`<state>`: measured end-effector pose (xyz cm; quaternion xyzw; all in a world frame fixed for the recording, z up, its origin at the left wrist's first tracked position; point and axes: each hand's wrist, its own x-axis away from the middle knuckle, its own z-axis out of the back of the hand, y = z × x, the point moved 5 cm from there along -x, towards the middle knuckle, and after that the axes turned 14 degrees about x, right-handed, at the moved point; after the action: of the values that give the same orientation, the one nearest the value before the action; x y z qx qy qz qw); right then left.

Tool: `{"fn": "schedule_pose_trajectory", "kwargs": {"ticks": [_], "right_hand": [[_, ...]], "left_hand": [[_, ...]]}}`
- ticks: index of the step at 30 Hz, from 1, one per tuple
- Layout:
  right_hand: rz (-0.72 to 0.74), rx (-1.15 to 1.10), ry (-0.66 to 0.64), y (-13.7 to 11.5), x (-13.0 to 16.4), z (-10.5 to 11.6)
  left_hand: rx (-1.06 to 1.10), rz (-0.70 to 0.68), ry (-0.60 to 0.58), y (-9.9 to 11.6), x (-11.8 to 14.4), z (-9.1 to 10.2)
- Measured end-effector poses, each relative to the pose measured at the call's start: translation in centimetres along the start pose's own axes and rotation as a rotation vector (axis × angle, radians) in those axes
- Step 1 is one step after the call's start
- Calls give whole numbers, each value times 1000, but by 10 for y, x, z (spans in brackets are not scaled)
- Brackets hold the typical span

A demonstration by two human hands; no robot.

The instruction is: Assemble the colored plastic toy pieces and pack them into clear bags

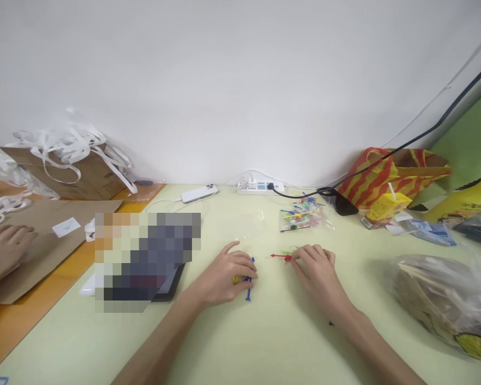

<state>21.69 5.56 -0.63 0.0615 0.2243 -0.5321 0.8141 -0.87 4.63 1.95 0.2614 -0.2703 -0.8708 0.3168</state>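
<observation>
My left hand (229,274) is closed around small plastic pieces at the middle of the table. A blue arrow-shaped piece (248,294) sticks out beyond its fingertips, and a bit of a yellow piece (235,279) shows between the fingers. To the right, my right hand (315,270) pinches the tail end of a red arrow-shaped piece (279,256), which points left. Just behind that lies a green piece (289,251), partly hidden by the fingers. A clear bag of similar coloured pieces (300,215) rests farther back.
A power strip (260,186) and a white phone (199,193) lie by the wall. A blurred-out dark object (156,262) is at left, near another person's hand (8,251) on brown paper (44,251). At right are a drink carton (386,208), striped bag (369,174) and plastic-wrapped bundle (436,299).
</observation>
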Motion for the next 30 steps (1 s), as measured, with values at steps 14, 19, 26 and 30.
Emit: {"fn": "schedule_pose_trajectory", "kwargs": {"ticks": [14,19,26,30], "right_hand": [[199,-357,101,-48,7,22],[147,-529,-13,-57,11,20],[-47,-663,-128,-54,13,7],[-68,-686,-187,-53,12,2]], "left_hand": [[-41,-207,308,33,-9,-12],[-36,-215,344,30,-8,-13],[-20,-265,419,28,-5,-12],[-18,-255,413,28,-5,-13]]}}
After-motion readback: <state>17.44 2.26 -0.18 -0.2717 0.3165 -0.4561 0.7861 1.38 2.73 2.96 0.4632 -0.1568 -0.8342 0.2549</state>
